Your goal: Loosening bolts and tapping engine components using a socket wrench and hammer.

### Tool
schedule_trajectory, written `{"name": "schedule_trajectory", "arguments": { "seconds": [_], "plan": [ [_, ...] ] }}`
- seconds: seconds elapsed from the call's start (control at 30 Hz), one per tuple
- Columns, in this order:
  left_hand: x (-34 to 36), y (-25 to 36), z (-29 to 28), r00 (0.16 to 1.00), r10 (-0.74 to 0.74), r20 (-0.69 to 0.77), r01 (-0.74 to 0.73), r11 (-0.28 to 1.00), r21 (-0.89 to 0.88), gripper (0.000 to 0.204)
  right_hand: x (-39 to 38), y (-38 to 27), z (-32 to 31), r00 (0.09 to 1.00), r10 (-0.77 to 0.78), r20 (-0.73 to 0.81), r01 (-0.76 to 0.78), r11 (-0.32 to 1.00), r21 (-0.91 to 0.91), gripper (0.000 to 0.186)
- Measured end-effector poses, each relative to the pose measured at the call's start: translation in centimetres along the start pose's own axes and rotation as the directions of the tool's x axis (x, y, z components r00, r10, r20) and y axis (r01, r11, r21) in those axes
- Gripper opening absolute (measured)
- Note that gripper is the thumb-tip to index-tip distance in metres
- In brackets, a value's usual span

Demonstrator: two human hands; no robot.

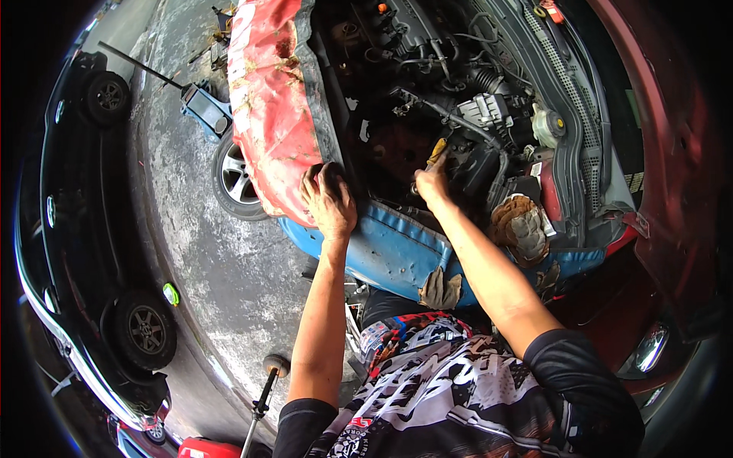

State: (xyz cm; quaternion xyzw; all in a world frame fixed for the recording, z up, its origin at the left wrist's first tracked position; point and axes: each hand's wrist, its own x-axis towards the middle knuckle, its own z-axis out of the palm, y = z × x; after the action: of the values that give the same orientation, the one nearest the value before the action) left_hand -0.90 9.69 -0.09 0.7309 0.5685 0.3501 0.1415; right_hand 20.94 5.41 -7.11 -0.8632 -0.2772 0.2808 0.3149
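- Evidently the yellow-handled tool (437, 151) sits inside the engine bay (397, 143), the right hand (432, 183) closed around it.
- Leftward, the left hand's (330, 202) fingers bend over the red cover's (271, 114) edge; gripping, I can't tell.
- Looks like mid-reach tool work; next calls for steady control.

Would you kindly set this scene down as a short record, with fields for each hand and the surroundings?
Workplace: open engine bay
Left hand: on the red cover, near its inner edge
Right hand: closed around a yellow-handled tool, exact type unclear
Nearest the person: blue cover over the bodywork
To the left: blue floor jack beside an alloy wheel
Far left: dark vehicle
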Motion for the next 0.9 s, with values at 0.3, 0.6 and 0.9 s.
{"name": "schedule_trajectory", "arguments": {
  "seconds": [0.3,0.6,0.9],
  "plan": [
    [-1.3,-1.0,-1.9,0.984,-0.156,0.092,0.165,0.980,-0.108,0.049,-1.1,-1.6,-0.2,0.536,-0.371,0.758,0.518,0.854,0.051,0.042],
    [-1.5,-0.5,-3.2,0.995,-0.102,0.019,0.103,0.994,-0.040,0.046,0.0,2.7,0.4,0.751,-0.247,0.613,0.341,0.939,-0.039,0.033],
    [-1.4,-1.0,-3.3,0.991,-0.120,0.052,0.122,0.992,-0.029,0.046,0.6,3.7,0.9,0.799,-0.051,0.599,0.100,0.994,-0.050,0.044]
  ]
}}
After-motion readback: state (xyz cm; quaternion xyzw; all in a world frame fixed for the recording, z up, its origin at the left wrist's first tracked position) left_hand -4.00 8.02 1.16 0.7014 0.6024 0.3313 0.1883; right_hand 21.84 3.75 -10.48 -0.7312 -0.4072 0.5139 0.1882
